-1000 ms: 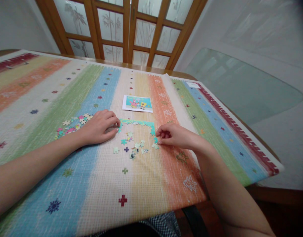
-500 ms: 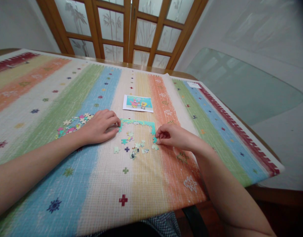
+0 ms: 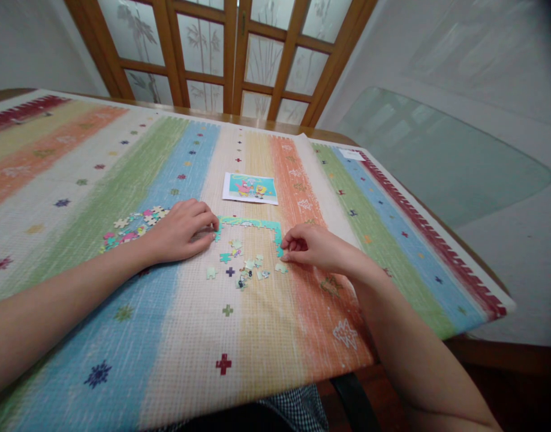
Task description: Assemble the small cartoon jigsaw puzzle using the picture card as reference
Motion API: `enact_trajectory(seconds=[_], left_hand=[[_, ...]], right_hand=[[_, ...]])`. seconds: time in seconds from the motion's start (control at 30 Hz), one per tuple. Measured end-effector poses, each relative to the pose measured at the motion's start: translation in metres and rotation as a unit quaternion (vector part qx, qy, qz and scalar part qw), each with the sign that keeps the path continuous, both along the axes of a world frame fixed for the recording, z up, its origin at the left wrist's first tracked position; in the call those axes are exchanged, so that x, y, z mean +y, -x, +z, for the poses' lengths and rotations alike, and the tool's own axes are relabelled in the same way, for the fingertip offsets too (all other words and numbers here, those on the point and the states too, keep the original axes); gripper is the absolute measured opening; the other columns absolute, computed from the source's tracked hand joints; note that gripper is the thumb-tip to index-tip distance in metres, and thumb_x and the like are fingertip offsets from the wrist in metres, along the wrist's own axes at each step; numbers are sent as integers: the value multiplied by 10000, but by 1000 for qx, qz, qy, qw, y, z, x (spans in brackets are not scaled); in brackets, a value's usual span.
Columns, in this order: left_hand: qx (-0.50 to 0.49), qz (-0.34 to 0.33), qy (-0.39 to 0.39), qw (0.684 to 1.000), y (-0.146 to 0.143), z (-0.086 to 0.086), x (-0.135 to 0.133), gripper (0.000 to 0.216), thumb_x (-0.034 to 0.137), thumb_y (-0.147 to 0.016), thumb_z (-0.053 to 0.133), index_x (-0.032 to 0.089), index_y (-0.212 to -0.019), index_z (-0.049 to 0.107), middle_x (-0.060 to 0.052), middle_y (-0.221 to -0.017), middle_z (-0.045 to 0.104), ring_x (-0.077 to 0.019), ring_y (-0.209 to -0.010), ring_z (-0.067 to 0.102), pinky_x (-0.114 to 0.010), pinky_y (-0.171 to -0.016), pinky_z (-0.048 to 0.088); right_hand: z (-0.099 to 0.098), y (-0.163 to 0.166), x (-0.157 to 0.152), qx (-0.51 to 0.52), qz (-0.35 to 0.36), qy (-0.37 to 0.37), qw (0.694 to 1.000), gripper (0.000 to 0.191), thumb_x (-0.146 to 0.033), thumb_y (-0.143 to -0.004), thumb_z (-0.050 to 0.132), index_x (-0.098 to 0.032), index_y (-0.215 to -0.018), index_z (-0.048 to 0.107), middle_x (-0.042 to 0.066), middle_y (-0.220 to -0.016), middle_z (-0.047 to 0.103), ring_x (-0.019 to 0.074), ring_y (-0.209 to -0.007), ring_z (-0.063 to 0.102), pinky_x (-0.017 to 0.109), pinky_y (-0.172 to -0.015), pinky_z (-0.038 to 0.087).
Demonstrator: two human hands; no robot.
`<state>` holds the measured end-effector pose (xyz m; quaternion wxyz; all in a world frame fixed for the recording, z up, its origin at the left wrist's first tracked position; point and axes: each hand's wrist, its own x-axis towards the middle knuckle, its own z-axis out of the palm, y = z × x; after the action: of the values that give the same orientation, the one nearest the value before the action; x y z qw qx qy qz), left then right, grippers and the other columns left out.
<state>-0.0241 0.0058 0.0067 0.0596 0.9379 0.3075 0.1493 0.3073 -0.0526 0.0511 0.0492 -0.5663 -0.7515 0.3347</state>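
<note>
- You see a striped cloth (image 3: 122, 180) covering the table (image 3: 275, 125).
- Behind it you find a wooden door (image 3: 239, 54) with frosted glass panes.
- At your right, a glass sheet (image 3: 437, 156) leans on the wall.
- A small white label (image 3: 351, 155) lies on the cloth's far right corner.

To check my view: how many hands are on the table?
2. The left hand rests at the left end of the puzzle border; the right hand touches its right end.
</note>
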Motion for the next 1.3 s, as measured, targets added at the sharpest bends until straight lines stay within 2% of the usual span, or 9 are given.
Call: enact_trajectory(seconds=[0.27,0.63,0.83,1.3], left_hand=[[1,-3,-4,1000,0,0,1,224,366,-957,496,200,-1028,629,-94,-1032,606,-268,-982,542,-416,-857,407],[0,0,-7,1000,0,0,1,215,367,-952,498,207,-1018,624,-90,-1030,606,-264,-977,539,-414,-846,403],[2,-1,-1,1000,0,0,1,215,363,-952,503,206,-1030,627,-90,-1038,605,-264,-985,542,-408,-852,401],[4,1,-3,1000,0,-1,0,221,372,-956,501,209,-1034,628,-89,-1043,605,-269,-987,541,-415,-855,399]], right_hand=[[-4,-3,0,14,1,-6,1000,126,-178,-782,767,-177,-866,673,22,-758,681,145,-667,609,268,-626,450],[-4,-2,0,10,1,5,1000,114,-184,-783,753,-183,-845,658,13,-737,665,142,-655,598,268,-618,443],[-2,-1,-1,11,-3,-16,1000,71,-141,-799,699,-184,-830,651,15,-736,668,130,-631,580,258,-612,444],[-3,1,-1,2,1,-17,1000,112,-192,-793,756,-178,-847,659,21,-747,671,139,-640,587,273,-618,444]])
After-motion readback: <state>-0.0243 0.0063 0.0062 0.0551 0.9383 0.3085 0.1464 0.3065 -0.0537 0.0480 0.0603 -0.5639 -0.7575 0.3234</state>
